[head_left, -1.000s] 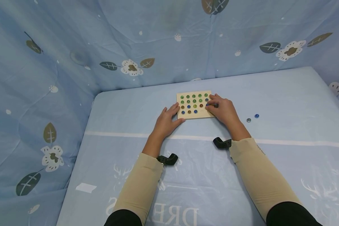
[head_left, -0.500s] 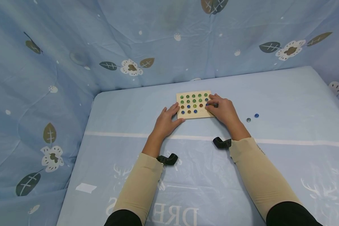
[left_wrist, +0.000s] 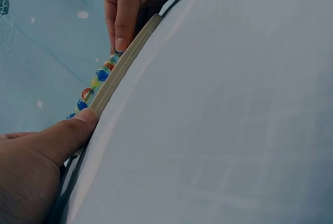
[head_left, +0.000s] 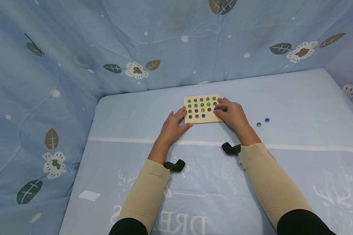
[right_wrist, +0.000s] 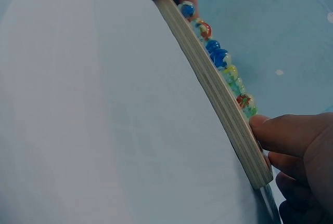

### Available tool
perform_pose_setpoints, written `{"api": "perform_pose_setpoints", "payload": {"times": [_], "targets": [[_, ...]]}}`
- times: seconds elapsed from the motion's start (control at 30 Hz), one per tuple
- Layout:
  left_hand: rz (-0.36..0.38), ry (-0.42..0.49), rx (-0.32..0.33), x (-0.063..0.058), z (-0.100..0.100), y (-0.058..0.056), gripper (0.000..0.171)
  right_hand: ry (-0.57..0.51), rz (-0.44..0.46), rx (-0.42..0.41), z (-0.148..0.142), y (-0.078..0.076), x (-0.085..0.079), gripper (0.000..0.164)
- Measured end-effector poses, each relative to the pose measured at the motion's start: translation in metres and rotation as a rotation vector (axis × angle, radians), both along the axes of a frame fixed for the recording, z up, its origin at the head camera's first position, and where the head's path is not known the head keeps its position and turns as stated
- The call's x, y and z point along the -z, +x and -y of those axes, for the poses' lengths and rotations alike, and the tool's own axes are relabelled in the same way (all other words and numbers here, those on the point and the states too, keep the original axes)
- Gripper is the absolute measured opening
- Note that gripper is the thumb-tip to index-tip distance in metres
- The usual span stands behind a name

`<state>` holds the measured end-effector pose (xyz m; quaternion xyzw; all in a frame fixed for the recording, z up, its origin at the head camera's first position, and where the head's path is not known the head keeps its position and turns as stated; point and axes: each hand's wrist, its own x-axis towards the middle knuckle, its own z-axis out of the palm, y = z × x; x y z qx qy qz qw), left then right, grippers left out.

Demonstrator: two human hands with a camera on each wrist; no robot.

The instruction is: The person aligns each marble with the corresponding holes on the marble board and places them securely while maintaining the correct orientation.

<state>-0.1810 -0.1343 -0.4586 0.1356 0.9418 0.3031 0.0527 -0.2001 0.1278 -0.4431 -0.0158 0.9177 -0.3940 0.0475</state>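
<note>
A pale wooden board (head_left: 197, 120) lies on the table with rows of coloured glass marbles (head_left: 202, 110) seated on it, mostly green at the back, with blue and reddish ones nearer the front. At the board's left front corner is my left hand (head_left: 172, 128), fingers along the left edge and thumb extended against the front edge. My right hand (head_left: 233, 114) is at the right side, thumb and index finger pinching a blue marble (head_left: 216, 108) at the board. That hand hides the board's right front part. The wooden edge (right_wrist: 213, 96) shows plainly in the right wrist view.
A clear greyish marble (head_left: 259, 124) and a blue marble (head_left: 267, 120) lie on the table right of my right hand. A white paper piece (head_left: 89, 195) is at the left front. Patterned blue cloth (head_left: 170, 42) rises behind the table.
</note>
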Motion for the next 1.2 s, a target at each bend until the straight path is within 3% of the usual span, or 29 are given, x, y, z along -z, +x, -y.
{"api": "perform_pose_setpoints", "payload": {"times": [0.33,0.87,1.2], "targets": [[0.002,-0.002,0.005,-0.002,-0.003,0.001,0.072,-0.005,0.017,0.002,-0.003,0.002,0.0,0.053],[0.015,0.003,0.004,-0.003,-0.006,0.004,0.072,0.013,0.049,0.018,-0.008,0.007,-0.002,0.055],[0.037,0.008,-0.031,-0.003,-0.002,0.003,0.073,0.072,0.037,0.017,-0.028,0.014,-0.016,0.053]]}}
